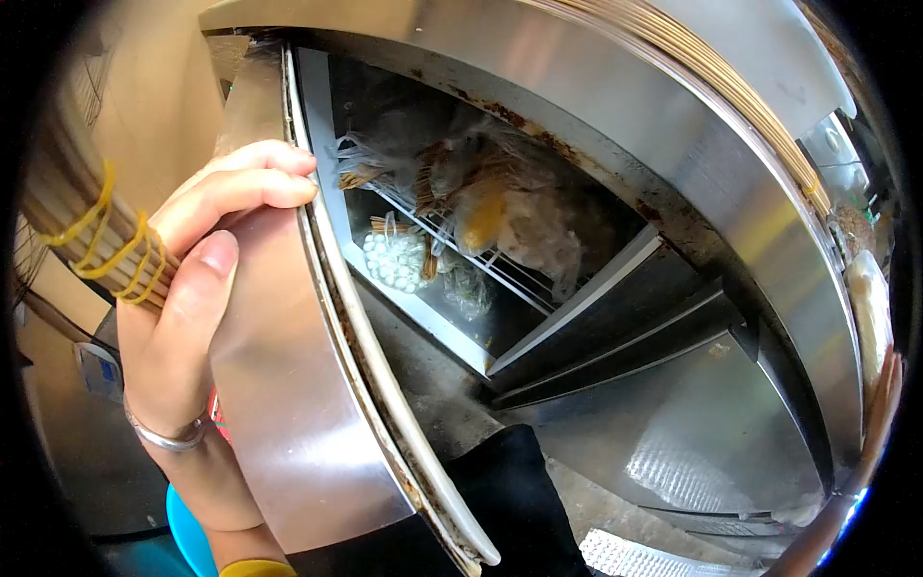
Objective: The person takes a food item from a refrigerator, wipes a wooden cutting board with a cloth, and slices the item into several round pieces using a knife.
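My left hand (183, 288) is closed around a bundle of thin wooden skewers (91, 216), bound with several yellow rubber bands. The same hand's fingertips hook over the edge of an open steel fridge door (298, 413), which has a pale gasket. Inside the fridge, a wire shelf (452, 245) carries clear plastic bags (538, 231) with skewered food in them. Below it lies a bag of small white balls on sticks (394, 260). At the far right edge, a narrow sliver of my right hand (883, 394) shows beside the counter, its fingers too distorted to read.
A steel counter edge (615, 106) curves above the fridge opening, with long thin sticks (711, 72) lying along it. Another steel door (663, 423) stands at lower right. A bright blue tub (187, 529) is at the lower left, and textured white mats (654, 558) lie at the bottom.
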Motion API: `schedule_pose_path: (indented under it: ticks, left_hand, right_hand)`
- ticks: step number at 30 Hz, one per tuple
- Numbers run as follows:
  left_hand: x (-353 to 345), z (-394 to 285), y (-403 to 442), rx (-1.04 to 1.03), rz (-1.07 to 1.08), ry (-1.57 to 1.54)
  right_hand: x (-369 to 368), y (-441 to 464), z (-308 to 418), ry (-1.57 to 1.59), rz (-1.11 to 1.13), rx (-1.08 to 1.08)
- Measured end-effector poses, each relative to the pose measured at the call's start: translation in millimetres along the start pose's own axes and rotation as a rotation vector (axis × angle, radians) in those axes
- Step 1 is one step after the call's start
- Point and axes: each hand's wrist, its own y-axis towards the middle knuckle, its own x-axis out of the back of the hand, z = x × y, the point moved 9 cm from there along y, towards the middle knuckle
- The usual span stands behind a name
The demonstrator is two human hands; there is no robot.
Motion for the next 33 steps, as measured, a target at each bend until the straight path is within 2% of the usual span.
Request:
schedule_pose_path:
  ticks: [1,2,7,10,12,13,15,19,21,24,25,26,28,29,32,33]
  left_hand:
    - [-1.0,-0.6,-0.4,-0.011,0.005,-0.015]
    - [-2.3,-2.8,-3.0,0.023,-0.088,-0.051]
    - [-2.2,-5.3,-1.9,0.025,-0.122,-0.042]
    - [-2.4,-3.8,-2.8,0.023,-0.151,-0.083]
    - [-1.3,-1.9,-2.6,0.021,-0.172,-0.101]
    - [-1.7,-2.6,-1.8,0.012,-0.169,-0.097]
    - [-2.0,-3.5,-0.7,0.004,-0.17,-0.093]
    - [1.9,0.5,-0.3,0.027,-0.189,-0.078]
    - [4.8,1.8,0.3,0.036,-0.179,-0.1]
    - [5.7,0.2,2.0,0.036,-0.105,-0.036]
    - [5.9,-0.6,2.4,0.033,-0.085,-0.023]
    - [5.7,-0.2,2.3,0.042,-0.078,-0.012]
    - [5.5,-1.5,1.4,0.002,-0.064,-0.015]
    - [5.0,-2.5,0.7,-0.011,-0.061,-0.013]
    - [5.0,-1.2,1.5,0.032,-0.054,-0.044]
    - [4.0,-3.9,2.1,0.018,-0.045,-0.042]
  right_hand:
    - [8.4,0.2,5.1,0.034,-0.006,-0.019]
    - [16.3,2.3,6.2,0.069,-0.013,-0.037]
    - [25.3,11.2,14.3,0.213,0.072,0.01]
    - [25.4,7.6,13.0,0.188,0.024,-0.003]
    - [21.1,6.7,2.2,0.422,0.085,-0.184]
    - [21.7,7.5,5.2,0.422,0.083,-0.181]
    - [15.6,4.1,-5.8,0.568,0.108,-0.391]
    - [14.0,3.2,-10.3,0.674,0.122,-0.446]
    - [4.8,-1.4,-26.4,0.502,0.058,-0.312]
    - [85.8,16.9,21.6,0.593,-0.245,-0.305]
    - [125.5,21.4,37.0,0.445,-0.295,-0.317]
    - [142.3,6.0,32.8,0.394,-0.347,-0.488]
    - [229.2,-5.1,108.6,0.306,-0.639,-0.384]
    - [249.8,-25.0,134.2,0.232,-0.671,-0.343]
    - [291.1,-25.9,327.2,1.117,-0.311,0.031]
    - [286.2,-13.9,405.3,1.578,0.053,0.149]
